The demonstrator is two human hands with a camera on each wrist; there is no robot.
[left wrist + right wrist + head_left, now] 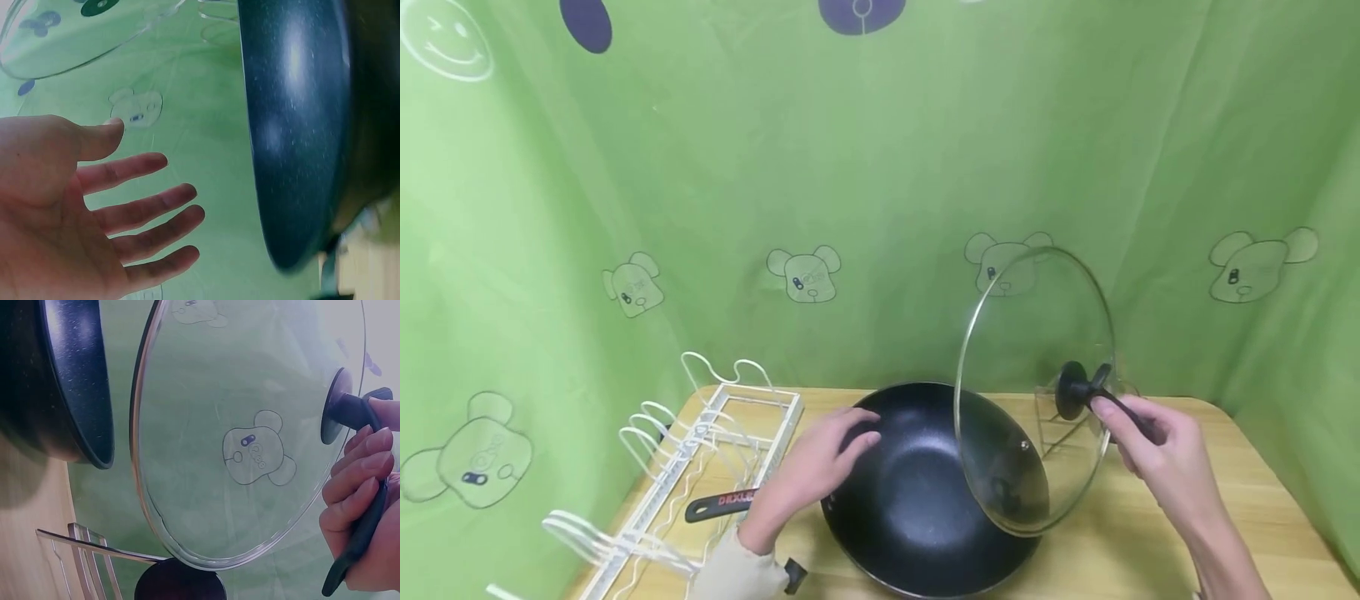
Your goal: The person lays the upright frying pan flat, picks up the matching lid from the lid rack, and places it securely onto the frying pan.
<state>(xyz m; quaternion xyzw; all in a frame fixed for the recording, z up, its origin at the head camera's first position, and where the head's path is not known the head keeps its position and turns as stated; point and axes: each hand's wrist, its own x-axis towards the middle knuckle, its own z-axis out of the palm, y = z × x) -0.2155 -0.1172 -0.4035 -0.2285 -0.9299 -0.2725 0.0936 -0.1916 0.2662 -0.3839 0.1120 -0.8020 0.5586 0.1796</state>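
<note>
My right hand (1168, 454) grips the long black handle of a clear glass pan lid (1037, 392), its fingers curled round it in the right wrist view. The lid is raised and tilted nearly upright, overlapping the right side of a black wok (917, 492) in the head view. That wok stands on the table with its dark inside facing up. Over its left rim is my left hand (820, 458), holding nothing. In the left wrist view its fingers are loosely spread, apart from the wok. The wok's black handle (722, 504) points left, partly hidden behind my left wrist.
A white wire rack (782, 442) with upright loops runs along the table's left side. Behind the lid, a small metal wire rack (1051, 433) stands at the right. A dark round thing (181, 581) shows below the lid. Green curtain (887, 167) surrounds the wooden table (1150, 533).
</note>
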